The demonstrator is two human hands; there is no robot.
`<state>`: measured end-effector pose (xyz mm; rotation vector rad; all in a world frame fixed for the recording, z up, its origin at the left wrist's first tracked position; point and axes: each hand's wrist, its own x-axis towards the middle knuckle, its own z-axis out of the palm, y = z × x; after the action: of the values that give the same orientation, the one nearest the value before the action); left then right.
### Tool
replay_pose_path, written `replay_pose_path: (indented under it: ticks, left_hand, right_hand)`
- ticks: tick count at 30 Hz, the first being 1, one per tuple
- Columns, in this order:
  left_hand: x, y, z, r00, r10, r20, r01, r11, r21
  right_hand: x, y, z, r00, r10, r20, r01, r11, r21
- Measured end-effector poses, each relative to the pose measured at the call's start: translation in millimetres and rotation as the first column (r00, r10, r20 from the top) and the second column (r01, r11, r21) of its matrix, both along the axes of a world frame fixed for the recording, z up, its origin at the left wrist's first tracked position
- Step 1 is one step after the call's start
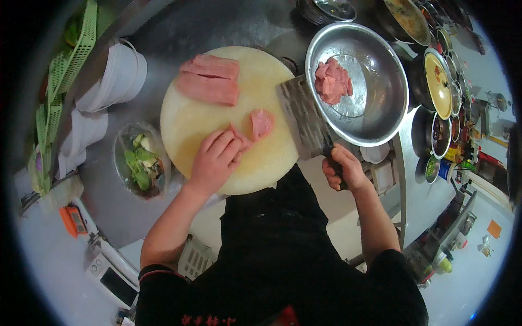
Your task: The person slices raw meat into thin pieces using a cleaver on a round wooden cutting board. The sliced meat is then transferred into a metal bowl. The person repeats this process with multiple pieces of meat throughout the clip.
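My right hand (346, 167) grips the dark handle of a wide Chinese cleaver (301, 118). Its blade hangs flat-side up at the right edge of a round, pale yellow cutting board (269, 171). On the board, my left hand (216, 159) has its fingertips on a thin piece of raw meat (243, 142), partly hidden under them. One more slice of meat (262, 124) lies just right of those fingers. Larger blocks of pink raw meat (210, 89) rest at the board's upper left. A heap of meat slices (332, 81) lies in a steel basin (381, 132) beyond the blade.
Left of the board stands a clear-lined container (118, 159) with vegetable scraps. White buckets (118, 77) and green plastic baskets (75, 61) are farther left. A yellow-lidded pot (438, 85) and several bowls of ingredients line the right. Stacked metal bowls (326, 10) sit at the back.
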<state>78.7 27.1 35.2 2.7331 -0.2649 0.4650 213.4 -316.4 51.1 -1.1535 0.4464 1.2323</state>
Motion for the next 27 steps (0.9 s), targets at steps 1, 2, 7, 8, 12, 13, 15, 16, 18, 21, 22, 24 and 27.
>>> replay_pose_path:
  ticks: [1,2,7,8,12,13,15,16,18,21,22,24,27]
  left_hand:
    - [1,-1,0,1.000,0.000,0.019,0.000,1.000,0.000]
    - [1,0,-1,1.000,0.005,-0.003,-0.005,1.000,-0.009]
    - [-1,1,-10,1.000,0.016,-0.023,-0.016,0.999,-0.033]
    - [-5,2,-13,0.999,0.013,-0.048,-0.016,0.998,-0.059]
    - [-8,10,-20,0.993,-0.023,-0.114,0.010,0.993,-0.115]
    - [-8,10,-20,0.991,-0.030,-0.129,0.016,0.994,-0.112]
    - [-7,10,-19,0.993,-0.034,-0.111,0.022,0.994,-0.109]
    - [-6,9,-18,0.994,-0.038,-0.099,0.027,0.994,-0.108]
    - [-3,7,-17,0.995,-0.011,-0.101,-0.001,0.993,-0.122]
    - [-3,8,-15,0.995,-0.010,-0.099,-0.004,0.991,-0.137]
    - [-3,10,-15,0.995,-0.019,-0.099,0.005,0.991,-0.136]
    - [-4,11,-18,0.993,-0.028,-0.118,0.011,0.990,-0.142]
    - [-2,9,-15,0.995,-0.012,-0.099,-0.001,0.991,-0.133]
  right_hand:
    - [-6,5,14,0.981,0.135,0.136,-0.114,0.981,-0.155]
    - [-13,13,27,0.926,0.286,0.246,-0.202,0.927,-0.315]
    - [-62,54,107,0.343,0.800,0.493,-0.457,0.600,-0.657]
    - [-74,59,108,0.341,0.812,0.473,-0.485,0.583,-0.652]
    - [-90,69,105,0.340,0.832,0.439,-0.526,0.555,-0.645]
    - [-91,70,105,0.340,0.829,0.443,-0.526,0.558,-0.641]
    - [-89,76,97,0.326,0.809,0.489,-0.518,0.586,-0.623]
    - [-88,81,92,0.320,0.797,0.513,-0.512,0.601,-0.614]
    - [-82,101,75,0.299,0.796,0.526,-0.505,0.600,-0.620]
    - [-77,104,72,0.284,0.793,0.539,-0.521,0.600,-0.607]
    - [-80,95,76,0.299,0.789,0.537,-0.512,0.608,-0.607]
    - [-86,83,83,0.309,0.797,0.519,-0.504,0.600,-0.621]
    - [-88,82,84,0.289,0.794,0.536,-0.487,0.603,-0.631]
